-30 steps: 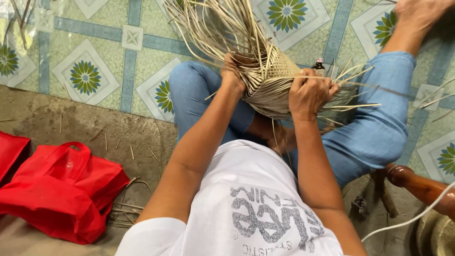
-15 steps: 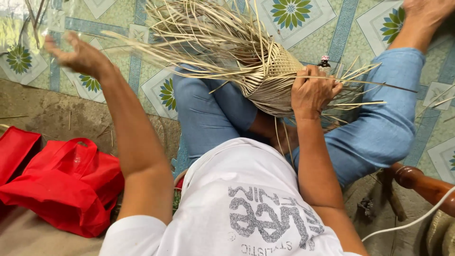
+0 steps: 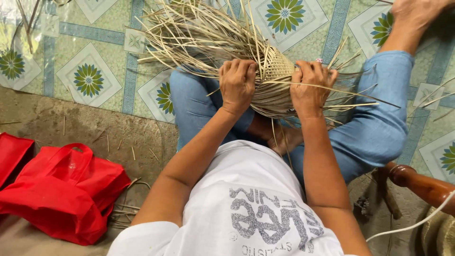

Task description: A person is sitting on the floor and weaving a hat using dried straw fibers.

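Tiled floor (image 3: 95,28) with green and blue flowers across the top of the frame, bare grey ground lower down.

Near the top middle, resting over the knees in blue jeans (image 3: 379,128): half-made woven basket (image 3: 277,71), round and pale. Held on both sides. Left hand (image 3: 237,83) curled tight on the basket's left edge, fingers closed over the weave. Right hand (image 3: 310,87) clamped on the right side, thumb and fingers pressed around a few thin strips.

Lots of loose strips (image 3: 199,33) fanning out to the upper left, more poking out to the right.

Probably easy to snap a dry strip by bending it too hard. Could also let the weave go slack if one hand slips. Might get poked by a sharp strip end, so close to the fingers.

Farther out: red bag (image 3: 61,189) at lower left, brown wooden leg (image 3: 422,182) and white cord (image 3: 412,223) at lower right.
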